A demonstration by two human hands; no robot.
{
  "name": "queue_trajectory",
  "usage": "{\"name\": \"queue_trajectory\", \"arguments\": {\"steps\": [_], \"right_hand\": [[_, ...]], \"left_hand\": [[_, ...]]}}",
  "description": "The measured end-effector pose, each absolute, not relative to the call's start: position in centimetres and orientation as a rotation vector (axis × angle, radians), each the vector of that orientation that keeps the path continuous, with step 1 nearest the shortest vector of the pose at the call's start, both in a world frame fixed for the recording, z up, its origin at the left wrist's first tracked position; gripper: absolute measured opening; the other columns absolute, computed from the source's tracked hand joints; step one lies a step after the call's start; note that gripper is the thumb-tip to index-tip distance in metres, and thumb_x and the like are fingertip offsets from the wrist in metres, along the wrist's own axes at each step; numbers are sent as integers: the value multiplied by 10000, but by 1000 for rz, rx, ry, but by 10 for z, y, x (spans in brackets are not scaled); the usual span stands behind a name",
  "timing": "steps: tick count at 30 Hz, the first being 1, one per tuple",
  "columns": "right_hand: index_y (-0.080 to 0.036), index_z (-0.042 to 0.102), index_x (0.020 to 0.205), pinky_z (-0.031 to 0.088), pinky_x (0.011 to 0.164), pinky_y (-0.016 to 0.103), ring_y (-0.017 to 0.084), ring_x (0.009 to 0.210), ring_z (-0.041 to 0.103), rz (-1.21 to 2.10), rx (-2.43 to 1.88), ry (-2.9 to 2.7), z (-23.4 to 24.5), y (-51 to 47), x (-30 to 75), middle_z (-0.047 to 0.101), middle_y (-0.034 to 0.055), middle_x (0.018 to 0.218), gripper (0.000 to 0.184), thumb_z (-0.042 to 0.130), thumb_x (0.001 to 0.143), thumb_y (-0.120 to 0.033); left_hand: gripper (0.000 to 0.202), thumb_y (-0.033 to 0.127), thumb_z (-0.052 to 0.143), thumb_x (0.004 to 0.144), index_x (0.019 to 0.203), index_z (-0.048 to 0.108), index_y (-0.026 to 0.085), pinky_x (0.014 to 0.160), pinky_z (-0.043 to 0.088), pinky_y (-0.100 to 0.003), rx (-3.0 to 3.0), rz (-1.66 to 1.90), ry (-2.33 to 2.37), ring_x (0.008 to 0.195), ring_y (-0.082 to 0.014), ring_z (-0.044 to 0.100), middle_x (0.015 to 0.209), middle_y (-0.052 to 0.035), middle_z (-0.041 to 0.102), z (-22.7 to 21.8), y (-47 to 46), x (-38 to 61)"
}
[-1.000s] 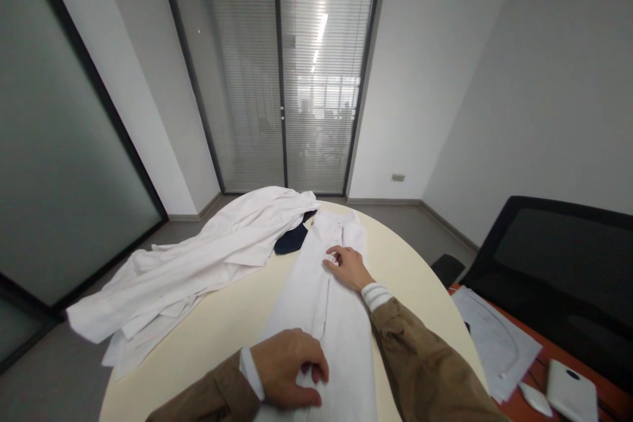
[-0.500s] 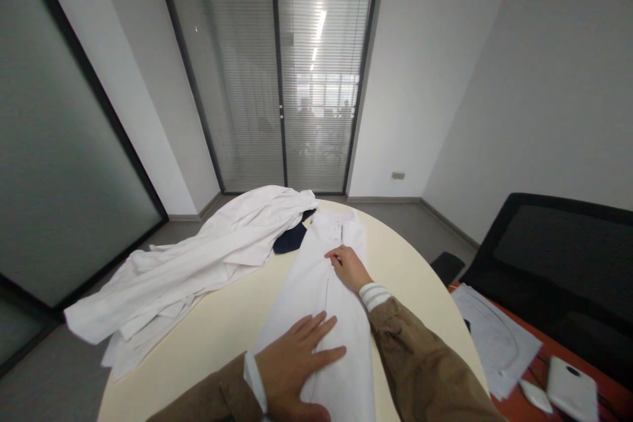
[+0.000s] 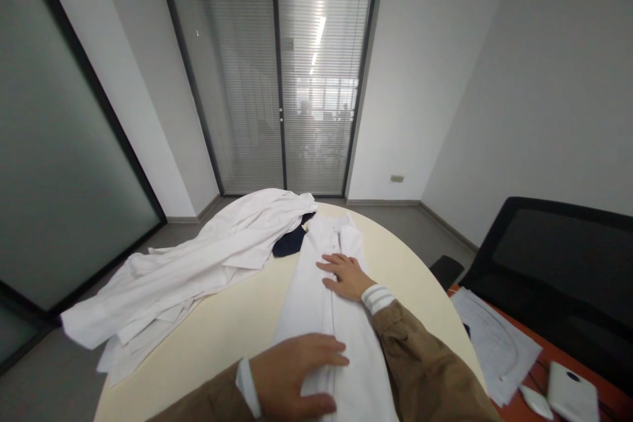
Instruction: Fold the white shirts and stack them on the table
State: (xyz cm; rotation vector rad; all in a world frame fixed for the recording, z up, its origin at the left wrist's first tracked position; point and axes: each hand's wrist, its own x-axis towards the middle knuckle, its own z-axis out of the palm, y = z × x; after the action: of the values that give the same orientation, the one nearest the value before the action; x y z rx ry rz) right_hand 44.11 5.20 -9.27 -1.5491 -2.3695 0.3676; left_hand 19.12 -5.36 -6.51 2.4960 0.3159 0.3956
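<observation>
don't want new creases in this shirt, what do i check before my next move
1. Left hand flat on the shirt: ok.
2. Right hand flat on it, nearer the collar: ok.
3. Shirt lies narrow and straight on the table: ok.
4. Dark cloth clear of the shirt: not ok, it meets the edge by the collar.
5. Near hem fully on the table: cannot tell, out of frame.
</observation>
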Motion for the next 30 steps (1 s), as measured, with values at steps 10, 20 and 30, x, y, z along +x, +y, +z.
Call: {"name": "queue_trajectory", "arguments": {"steps": [10,20,30], "right_hand": [[-182,695,1137,443,971,362,226,1062,609,244,-1624,-1612,-104,76,472,690,108,1133,407,433,932,-417],[-185,717,1116,413,924,515,381,1157,525,57,-2245,-1362,-113,103,506,630,168,1233,440,564,826,-478],[-209,706,809,452,703,283,198,756,645,317,-1906,-1359,-114,121,514,718,51,808,196,636,714,-365]], "left_hand": [[337,322,449,968,1178,671,178,1104,406,-426,2350,935,1130,1255,-237,540,1355,-122,584,-99,69,193],[346,334,511,914,1178,703,221,1024,435,-381,2065,886,1239,1136,-262,622,1301,-79,647,-108,130,209],[326,338,625,820,1062,716,139,728,524,-306,1686,827,1196,816,-225,677,886,-80,718,-107,157,225]]}}
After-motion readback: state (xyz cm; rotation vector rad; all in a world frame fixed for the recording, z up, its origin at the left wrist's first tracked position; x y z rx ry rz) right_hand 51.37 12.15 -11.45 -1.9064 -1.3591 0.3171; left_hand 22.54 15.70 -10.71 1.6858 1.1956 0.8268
